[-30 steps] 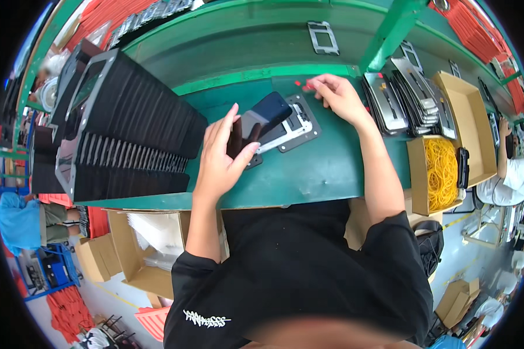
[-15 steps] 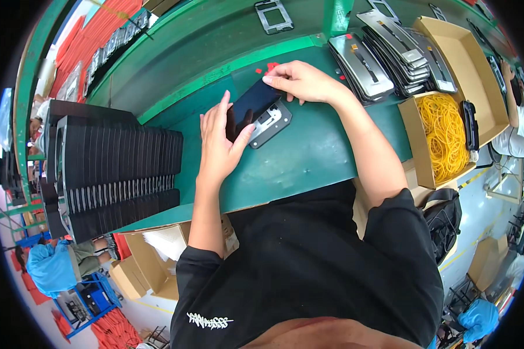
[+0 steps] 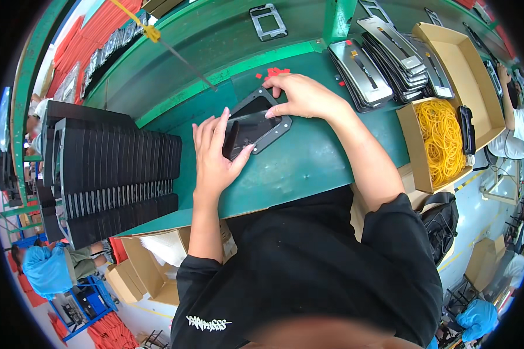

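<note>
A dark glass phone screen [image 3: 244, 131] lies in a black phone frame [image 3: 273, 134] with chamfered corners and small screws, tilted diagonally on the green bench. My left hand [image 3: 214, 152] grips its left end, the fingers along the far side and the thumb on the near edge. Across from it, my right hand [image 3: 305, 96] closes round the right end, with the thumb pressed on the glass and the fingers at the far edge. Small red tabs [image 3: 278, 72] lie just beyond the right hand.
Tall stacks of black frames [image 3: 116, 154] stand at the left. Piles of metal-backed screens [image 3: 361, 72] sit at the far right, beside an open box of yellow rubber bands [image 3: 439, 139]. A thin rod on a yellow cord [image 3: 151, 32] hangs over the bench's far edge.
The screen has gone from tilted, with silver inner parts of the frame showing, to lying down over them. My right thumb has moved onto the glass. The hanging rod has swung into view.
</note>
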The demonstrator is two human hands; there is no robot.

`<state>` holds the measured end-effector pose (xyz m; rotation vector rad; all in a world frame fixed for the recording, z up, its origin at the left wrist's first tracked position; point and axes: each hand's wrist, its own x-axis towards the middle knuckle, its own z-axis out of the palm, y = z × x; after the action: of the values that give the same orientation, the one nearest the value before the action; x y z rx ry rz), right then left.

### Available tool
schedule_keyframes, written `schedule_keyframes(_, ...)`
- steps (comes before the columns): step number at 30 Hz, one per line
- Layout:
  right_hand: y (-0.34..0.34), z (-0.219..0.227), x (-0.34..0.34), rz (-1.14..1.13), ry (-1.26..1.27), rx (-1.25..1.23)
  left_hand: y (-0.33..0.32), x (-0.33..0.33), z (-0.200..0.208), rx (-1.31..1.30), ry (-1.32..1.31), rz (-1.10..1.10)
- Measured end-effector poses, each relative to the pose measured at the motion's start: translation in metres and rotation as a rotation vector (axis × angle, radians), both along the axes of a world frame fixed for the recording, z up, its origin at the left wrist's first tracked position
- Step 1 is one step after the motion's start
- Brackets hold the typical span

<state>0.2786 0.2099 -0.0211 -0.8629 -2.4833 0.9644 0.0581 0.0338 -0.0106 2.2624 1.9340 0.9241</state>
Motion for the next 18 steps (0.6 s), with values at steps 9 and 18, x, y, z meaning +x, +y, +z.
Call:
schedule_keyframes(9,-0.001,0.004,0.002,-0.018,-0.03,-0.006,0.001,0.0,-0.003,0.012,-0.042,-0.02)
schedule_keyframes(18,-0.009,0.011,-0.002,-0.031,0.023,0.024,-0.022,-0.009,0.021,-0.036,-0.009,0.097)
